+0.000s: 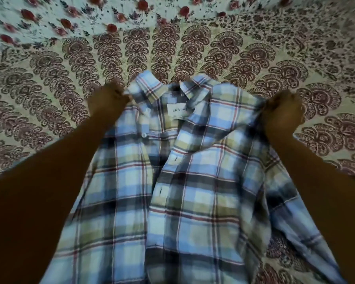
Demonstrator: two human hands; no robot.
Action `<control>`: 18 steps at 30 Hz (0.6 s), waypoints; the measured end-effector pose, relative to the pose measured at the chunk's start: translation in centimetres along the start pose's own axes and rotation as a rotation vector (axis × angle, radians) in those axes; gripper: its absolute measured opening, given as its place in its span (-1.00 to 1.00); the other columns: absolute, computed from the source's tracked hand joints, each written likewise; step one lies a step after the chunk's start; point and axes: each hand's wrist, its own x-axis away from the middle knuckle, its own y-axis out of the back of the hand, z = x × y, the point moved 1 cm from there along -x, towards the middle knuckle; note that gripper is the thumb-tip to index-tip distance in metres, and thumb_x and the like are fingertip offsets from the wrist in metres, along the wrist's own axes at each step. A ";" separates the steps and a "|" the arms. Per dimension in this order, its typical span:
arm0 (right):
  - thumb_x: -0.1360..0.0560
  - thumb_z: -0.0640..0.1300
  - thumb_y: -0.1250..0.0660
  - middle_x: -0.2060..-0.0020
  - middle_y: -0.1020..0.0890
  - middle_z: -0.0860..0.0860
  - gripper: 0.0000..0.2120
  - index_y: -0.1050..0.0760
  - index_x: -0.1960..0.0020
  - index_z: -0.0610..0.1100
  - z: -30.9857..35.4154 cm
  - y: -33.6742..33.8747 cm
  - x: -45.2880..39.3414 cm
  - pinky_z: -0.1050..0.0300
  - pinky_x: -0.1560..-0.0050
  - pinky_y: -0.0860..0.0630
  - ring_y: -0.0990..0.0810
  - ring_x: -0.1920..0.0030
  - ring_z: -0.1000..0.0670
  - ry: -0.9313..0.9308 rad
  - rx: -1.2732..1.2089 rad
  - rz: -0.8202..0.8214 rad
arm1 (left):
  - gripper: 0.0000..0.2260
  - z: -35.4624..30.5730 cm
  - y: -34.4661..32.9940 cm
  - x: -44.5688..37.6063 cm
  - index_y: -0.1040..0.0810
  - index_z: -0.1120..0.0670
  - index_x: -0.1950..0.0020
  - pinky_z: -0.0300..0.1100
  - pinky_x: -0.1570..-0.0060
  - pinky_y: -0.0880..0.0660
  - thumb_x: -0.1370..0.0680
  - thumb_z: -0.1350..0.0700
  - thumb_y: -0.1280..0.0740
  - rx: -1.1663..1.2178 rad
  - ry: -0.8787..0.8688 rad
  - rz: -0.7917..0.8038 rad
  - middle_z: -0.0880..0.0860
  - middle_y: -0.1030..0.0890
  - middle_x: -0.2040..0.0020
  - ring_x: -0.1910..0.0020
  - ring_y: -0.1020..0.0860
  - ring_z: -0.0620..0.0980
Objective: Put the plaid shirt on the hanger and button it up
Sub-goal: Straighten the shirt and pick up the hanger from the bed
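The plaid shirt (184,181), blue, yellow and white with red lines, hangs from both my hands over the bed, front facing me. Its front is open at the top, showing a white neck label (177,112) and a white button on the left placket. My left hand (108,100) is closed on the shirt's left shoulder by the collar. My right hand (282,113) is closed on the right shoulder. A sleeve trails down at the lower right. No hanger is in view.
A bedsheet (193,48) printed with dark red paisley fans covers the surface under the shirt. Farther back lies a pale cloth with red roses (70,15). The frame is blurred by motion.
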 end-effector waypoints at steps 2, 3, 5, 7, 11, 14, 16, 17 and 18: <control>-0.53 -0.18 -0.12 -0.15 -0.47 -0.30 -0.73 -0.43 -0.15 -0.27 0.9 -0.8 0.3 -0.11 -0.06 -0.39 -0.47 -0.12 -0.29 0.029 -0.025 0.114 | -0.74 0.3 -0.3 0.2 -0.51 0.09 -0.11 -0.04 -0.11 -0.42 -0.45 0.06 -0.37 -0.007 0.031 -0.007 0.19 -0.62 -0.07 -0.10 -0.55 0.19; -0.51 -0.15 -0.10 -0.14 -0.48 -0.30 -0.70 -0.42 -0.16 -0.27 1.5 -1.1 1.0 -0.10 -0.05 -0.38 -0.47 -0.12 -0.29 0.041 -0.053 0.141 | -0.72 0.2 -0.6 0.7 -0.48 0.09 -0.11 -0.01 -0.12 -0.41 -0.43 0.10 -0.36 -0.037 0.024 -0.009 0.19 -0.60 -0.07 -0.11 -0.54 0.21; -0.45 -0.12 -0.10 -0.15 -0.48 -0.32 -0.61 -0.41 -0.20 -0.29 2.3 -1.2 3.5 -0.10 -0.12 -0.35 -0.46 -0.15 -0.30 0.109 -0.035 0.119 | -0.77 -0.4 -1.5 2.9 -0.46 0.11 -0.06 0.04 -0.09 -0.39 -0.41 0.14 -0.30 -0.083 -0.053 -0.079 0.20 -0.57 -0.04 -0.10 -0.50 0.22; -0.45 -0.09 -0.13 -0.27 -0.43 -0.33 -0.54 -0.38 -0.28 -0.30 2.9 -1.1 7.4 -0.12 -0.31 -0.24 -0.38 -0.29 -0.30 0.266 -0.002 0.109 | -0.78 -1.3 -2.7 6.0 -0.49 0.13 0.02 0.03 0.02 -0.41 -0.42 0.08 -0.18 -0.012 -0.194 -0.084 0.21 -0.56 0.04 -0.01 -0.51 0.23; -0.48 0.13 0.13 -0.37 -0.38 -0.24 -0.37 -0.34 -0.38 -0.19 2.5 -1.0 13.9 -0.15 -0.38 -0.19 -0.34 -0.37 -0.25 0.574 -0.014 0.475 | -0.68 -2.7 -5.1 11.5 -0.47 0.06 -0.23 0.05 -0.10 -0.38 -0.50 0.03 -0.28 -0.103 -0.233 0.147 0.21 -0.46 -0.19 -0.19 -0.42 0.24; -0.42 0.19 0.23 -0.41 -0.34 -0.20 -0.26 -0.34 -0.38 -0.18 1.3 0.2 14.8 -0.13 -0.42 -0.12 -0.27 -0.42 -0.22 0.578 0.051 0.598 | -0.65 -3.1 -4.3 11.7 -0.42 0.14 -0.30 0.09 -0.12 -0.41 -0.51 0.19 -0.27 -0.114 -0.216 0.176 0.25 -0.41 -0.25 -0.23 -0.40 0.26; -0.44 0.19 0.20 -0.34 -0.44 -0.19 -0.28 -0.41 -0.32 -0.19 1.3 1.7 15.4 -0.12 -0.40 -0.21 -0.34 -0.38 -0.21 0.518 -0.021 0.555 | -0.67 -2.9 -3.1 10.8 -0.42 0.16 -0.28 0.11 -0.09 -0.44 -0.52 0.22 -0.28 -0.152 -0.161 0.177 0.27 -0.43 -0.25 -0.21 -0.45 0.28; -0.46 0.19 0.17 -0.31 -0.47 -0.19 -0.31 -0.42 -0.32 -0.20 1.5 2.5 16.0 -0.12 -0.40 -0.23 -0.38 -0.35 -0.21 0.511 -0.063 0.524 | -0.69 -2.6 -2.6 10.3 -0.43 0.16 -0.26 0.11 -0.07 -0.46 -0.52 0.20 -0.28 -0.222 -0.140 0.173 0.27 -0.46 -0.23 -0.18 -0.48 0.28; -0.47 0.19 0.15 -0.32 -0.46 -0.18 -0.32 -0.39 -0.34 -0.19 1.7 3.1 16.8 -0.11 -0.42 -0.22 -0.37 -0.36 -0.19 0.520 -0.099 0.511 | -0.72 -2.6 -2.1 10.0 -0.46 0.16 -0.23 0.09 -0.05 -0.47 -0.52 0.19 -0.29 -0.310 -0.138 0.165 0.27 -0.51 -0.19 -0.16 -0.50 0.28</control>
